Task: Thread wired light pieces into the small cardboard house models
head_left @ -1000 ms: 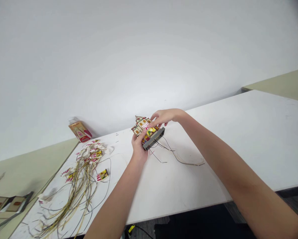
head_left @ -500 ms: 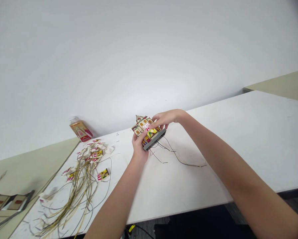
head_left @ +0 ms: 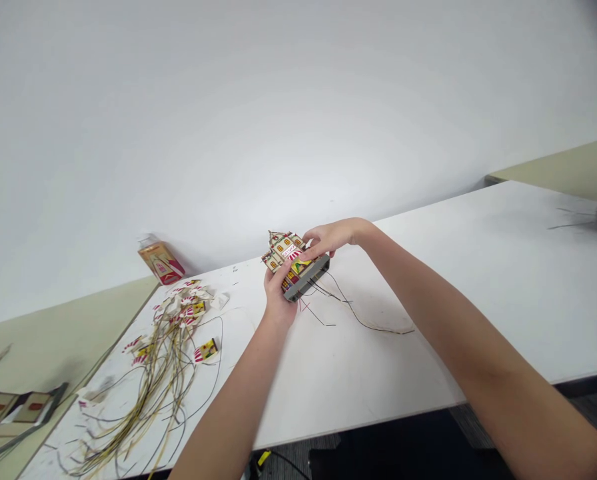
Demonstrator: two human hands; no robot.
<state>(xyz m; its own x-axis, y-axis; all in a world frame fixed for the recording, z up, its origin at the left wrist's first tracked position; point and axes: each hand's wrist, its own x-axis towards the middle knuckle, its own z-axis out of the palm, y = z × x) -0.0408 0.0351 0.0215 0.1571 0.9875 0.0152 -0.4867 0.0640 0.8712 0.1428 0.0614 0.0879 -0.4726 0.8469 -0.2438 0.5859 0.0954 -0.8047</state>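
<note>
Both hands (head_left: 303, 263) grip a colourful miniature house (head_left: 292, 260) on its grey base.

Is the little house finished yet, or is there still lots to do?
Not yet. One little house looks built, held by the left hand and right hand, its wires trailing loose. A pile of wired pieces waits untouched on the table.

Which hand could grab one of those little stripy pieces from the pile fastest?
Probably the left hand. It holds the little house on the side facing the pile of stripy pieces; the right hand is on the far side, so it would have to cross over.
</note>
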